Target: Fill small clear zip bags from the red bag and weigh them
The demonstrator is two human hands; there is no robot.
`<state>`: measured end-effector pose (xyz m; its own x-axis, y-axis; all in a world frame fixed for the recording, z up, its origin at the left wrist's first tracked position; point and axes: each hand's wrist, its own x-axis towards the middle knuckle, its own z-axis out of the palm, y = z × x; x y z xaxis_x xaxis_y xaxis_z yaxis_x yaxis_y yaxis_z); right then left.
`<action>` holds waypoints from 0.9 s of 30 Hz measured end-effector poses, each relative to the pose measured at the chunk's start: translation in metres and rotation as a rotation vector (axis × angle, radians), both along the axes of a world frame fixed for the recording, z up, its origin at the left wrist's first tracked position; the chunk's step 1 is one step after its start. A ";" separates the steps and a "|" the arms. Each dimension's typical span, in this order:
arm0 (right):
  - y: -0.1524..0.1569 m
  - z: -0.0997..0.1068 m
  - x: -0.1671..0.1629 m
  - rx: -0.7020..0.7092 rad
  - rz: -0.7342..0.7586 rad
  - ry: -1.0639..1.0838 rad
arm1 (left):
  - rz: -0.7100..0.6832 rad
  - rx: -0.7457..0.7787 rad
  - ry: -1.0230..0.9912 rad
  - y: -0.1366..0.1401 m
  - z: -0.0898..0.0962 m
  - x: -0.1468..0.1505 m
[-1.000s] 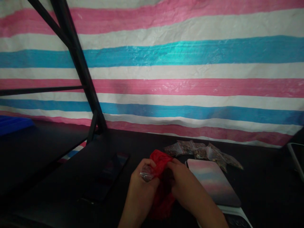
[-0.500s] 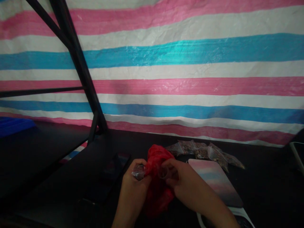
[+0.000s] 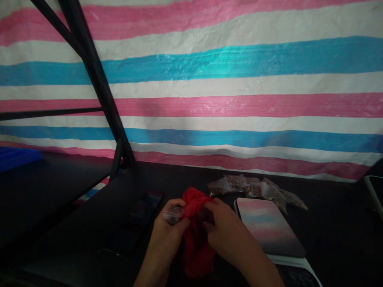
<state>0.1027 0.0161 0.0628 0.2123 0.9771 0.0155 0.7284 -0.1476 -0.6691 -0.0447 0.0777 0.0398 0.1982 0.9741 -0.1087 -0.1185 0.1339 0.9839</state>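
My left hand [image 3: 167,235] pinches a small clear plastic packet [image 3: 172,215] and the left edge of a red plastic bag [image 3: 196,235]. My right hand [image 3: 223,229] grips the bag's right edge at its mouth. The bag hangs crumpled between both hands over the dark table [image 3: 329,223]. What lies inside the bag is hidden.
Several small clear packets of brownish bits [image 3: 257,190] lie behind a scale with a shiny platform [image 3: 267,227]. A dark phone [image 3: 143,209] lies left of my hands. A black metal frame [image 3: 98,87] stands at the left before a striped tarp [image 3: 239,87]. A blue tray [image 3: 16,156] sits far left.
Both hands shifted slightly while working the red bag's mouth; the bag's top rose half a second ago and has since dropped lower. The small packet stays in my left fingers.
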 end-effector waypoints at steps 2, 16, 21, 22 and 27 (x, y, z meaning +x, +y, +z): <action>-0.002 0.004 0.001 0.031 0.007 0.024 | 0.002 0.002 -0.014 0.000 0.001 -0.002; 0.003 0.001 -0.005 0.120 0.116 0.007 | -0.021 -0.016 -0.026 -0.001 0.001 -0.004; 0.003 0.001 -0.004 0.108 0.121 -0.083 | -0.042 -0.002 -0.026 0.002 -0.004 -0.007; 0.003 0.001 -0.004 0.113 0.132 -0.081 | -0.046 -0.009 -0.022 0.002 -0.004 -0.008; 0.002 0.000 -0.003 0.121 0.141 -0.078 | -0.062 -0.078 -0.076 0.002 -0.004 -0.008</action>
<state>0.0996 0.0177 0.0631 0.0673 0.9871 0.1452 0.7868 0.0370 -0.6161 -0.0529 0.0797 0.0358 0.2684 0.9490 -0.1655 -0.1817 0.2186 0.9588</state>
